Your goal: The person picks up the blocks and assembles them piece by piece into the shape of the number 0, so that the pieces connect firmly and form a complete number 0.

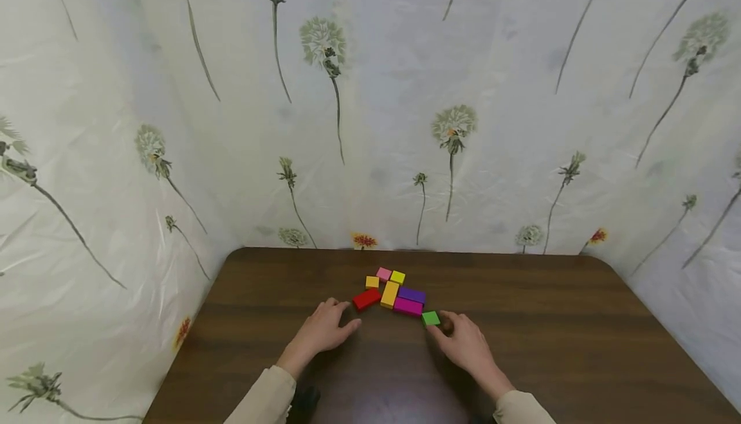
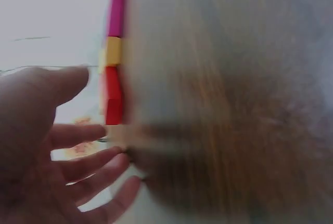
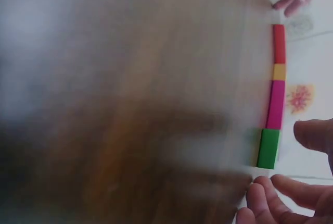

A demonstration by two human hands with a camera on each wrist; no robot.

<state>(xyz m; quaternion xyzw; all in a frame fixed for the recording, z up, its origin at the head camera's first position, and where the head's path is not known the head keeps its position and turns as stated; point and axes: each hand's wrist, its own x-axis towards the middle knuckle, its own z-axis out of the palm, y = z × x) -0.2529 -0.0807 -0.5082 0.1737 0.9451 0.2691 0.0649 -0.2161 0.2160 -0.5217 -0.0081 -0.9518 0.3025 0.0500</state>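
Observation:
Colored blocks lie in a group on the table. My left hand (image 1: 325, 327) rests low beside the red block (image 1: 367, 299), thumb and fingers spread and holding nothing. The green block (image 1: 431, 318) sits at the group's right end. My right hand (image 1: 465, 343) is right at it, thumb in front and forefinger on the right. In the right wrist view the thumb and fingers stand apart around the green block (image 3: 268, 148). Between the red and green blocks lie an orange block (image 1: 390, 294) and a magenta block (image 1: 408, 307), with a purple block (image 1: 412, 294) behind the magenta one.
Farther back are a small orange block (image 1: 372, 282), a pink block (image 1: 384, 274) and a yellow block (image 1: 397, 277). The dark wooden table (image 1: 550, 321) reaches back to a flower-printed curtain (image 1: 382, 121), which also hangs along both sides.

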